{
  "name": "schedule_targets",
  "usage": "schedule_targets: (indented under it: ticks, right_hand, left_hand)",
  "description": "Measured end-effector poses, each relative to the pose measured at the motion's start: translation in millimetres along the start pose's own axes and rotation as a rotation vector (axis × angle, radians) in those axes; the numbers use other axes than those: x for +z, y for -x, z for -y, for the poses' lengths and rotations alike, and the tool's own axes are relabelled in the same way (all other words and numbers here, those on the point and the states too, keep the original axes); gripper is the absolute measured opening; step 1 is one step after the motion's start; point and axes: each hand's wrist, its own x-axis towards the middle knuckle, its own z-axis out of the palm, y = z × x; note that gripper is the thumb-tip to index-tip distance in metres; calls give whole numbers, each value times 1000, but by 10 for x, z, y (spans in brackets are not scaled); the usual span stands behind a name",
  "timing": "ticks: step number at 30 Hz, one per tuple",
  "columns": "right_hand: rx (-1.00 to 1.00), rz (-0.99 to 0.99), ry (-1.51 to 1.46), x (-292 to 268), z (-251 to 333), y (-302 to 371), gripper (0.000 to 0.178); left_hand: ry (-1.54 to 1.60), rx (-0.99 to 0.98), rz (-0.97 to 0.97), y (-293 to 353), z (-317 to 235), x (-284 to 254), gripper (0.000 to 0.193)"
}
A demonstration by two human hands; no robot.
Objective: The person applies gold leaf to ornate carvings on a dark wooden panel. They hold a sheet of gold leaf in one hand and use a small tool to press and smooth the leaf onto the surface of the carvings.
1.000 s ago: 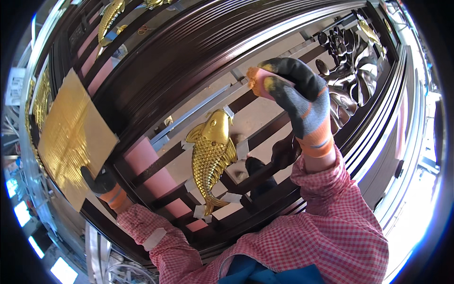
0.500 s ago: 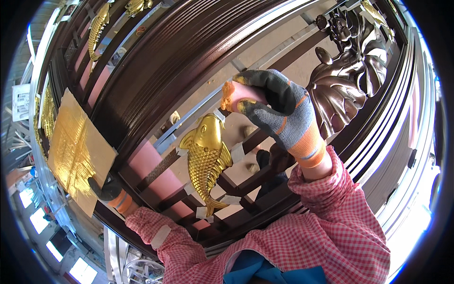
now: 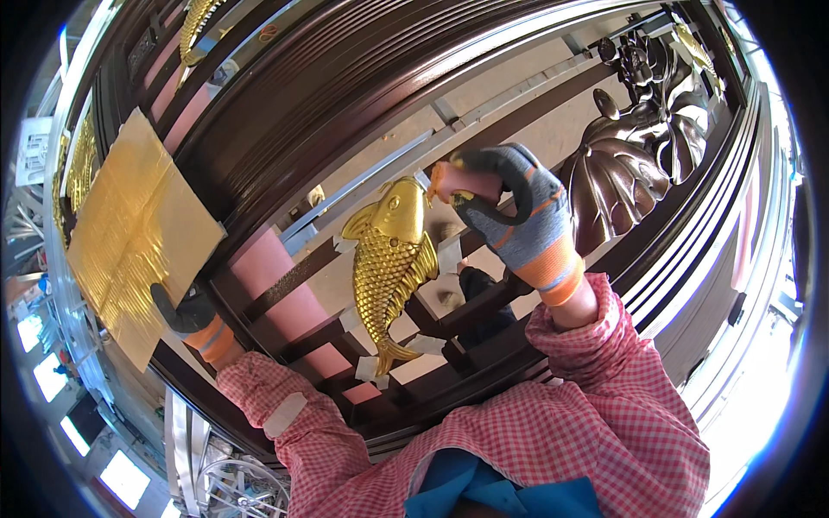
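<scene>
My right hand (image 3: 522,216), in a grey, black and orange work glove, pinches a pink sponge (image 3: 473,183) whose end is stained orange-gold. The stained end is beside the mouth of a gold carp ornament (image 3: 390,263); whether they touch I cannot tell. Bits of pale masking tape (image 3: 449,256) surround the carp on dark brown lattice bars. At the left, my gloved left hand (image 3: 190,318) is closed on the lower edge of a cardboard piece (image 3: 142,233) streaked with gold paint. Its fingers behind the cardboard are partly hidden.
A dark brown lotus-leaf ornament (image 3: 617,173) stands right of my right hand. Ridged brown panelling (image 3: 319,112) runs along the far side. Further gold ornaments (image 3: 197,34) show at the upper left, and another gold fish (image 3: 693,47) at the upper right.
My right hand has brought the sponge from above the carp's mouth down to its right side. The whole view has shifted slightly. My left hand still holds the cardboard.
</scene>
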Motion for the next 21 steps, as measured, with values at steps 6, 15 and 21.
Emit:
schedule_targets:
  ticks: [6, 15, 21]
  right_hand:
    - [-135, 76, 513, 264, -189, 237, 19]
    - [-162, 92, 587, 583, -48, 238, 18]
    - [-211, 199, 479, 536, -34, 318, 16]
  left_hand:
    - [-583, 484, 143, -9, 178, -240, 33]
    - [-483, 347, 88, 22, 174, -168, 31]
    - [-687, 593, 99, 35, 40, -83, 28]
